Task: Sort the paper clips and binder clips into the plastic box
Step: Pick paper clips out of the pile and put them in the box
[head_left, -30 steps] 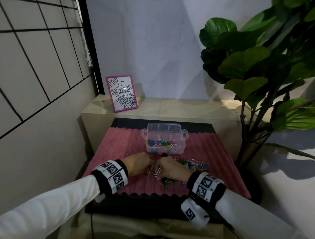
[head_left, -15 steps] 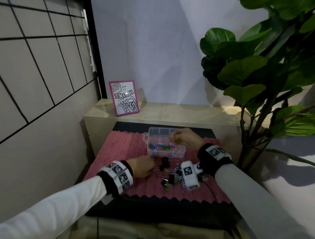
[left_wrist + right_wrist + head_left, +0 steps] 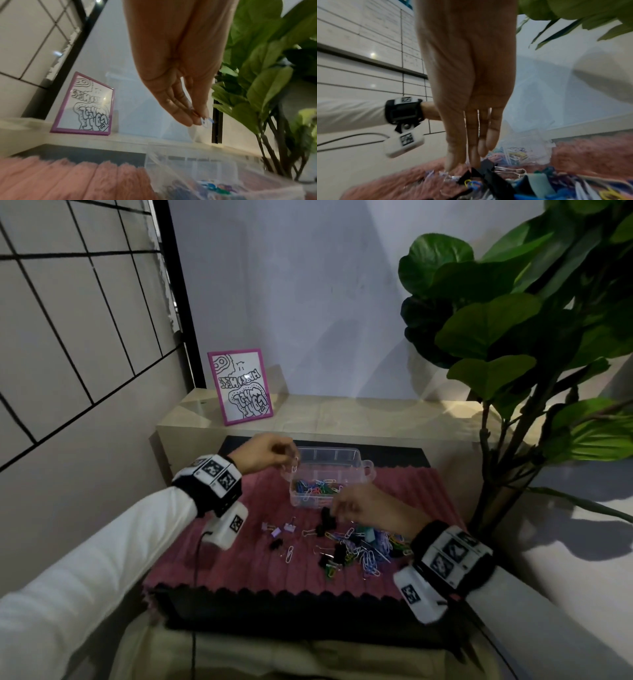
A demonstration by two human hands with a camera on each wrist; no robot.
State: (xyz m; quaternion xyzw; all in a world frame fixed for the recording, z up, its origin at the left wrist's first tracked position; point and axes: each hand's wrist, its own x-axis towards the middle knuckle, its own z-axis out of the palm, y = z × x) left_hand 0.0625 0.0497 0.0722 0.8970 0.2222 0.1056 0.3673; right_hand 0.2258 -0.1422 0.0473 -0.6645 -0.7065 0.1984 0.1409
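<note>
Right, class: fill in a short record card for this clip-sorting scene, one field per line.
Left hand: pinches a white paper clip at the plastic box's left rim
Right hand: fingers straight, reaching onto a black binder clip
Box contents: coloured paper clips in the near compartment
Unsorted pile: on the pink mat

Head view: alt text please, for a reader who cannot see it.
The left hand pinches a white paper clip at the left edge of a clear plastic box holding coloured paper clips, while the right hand reaches into a pile of clips on a pink mat. A framed drawing and a leafy plant stand behind.
</note>
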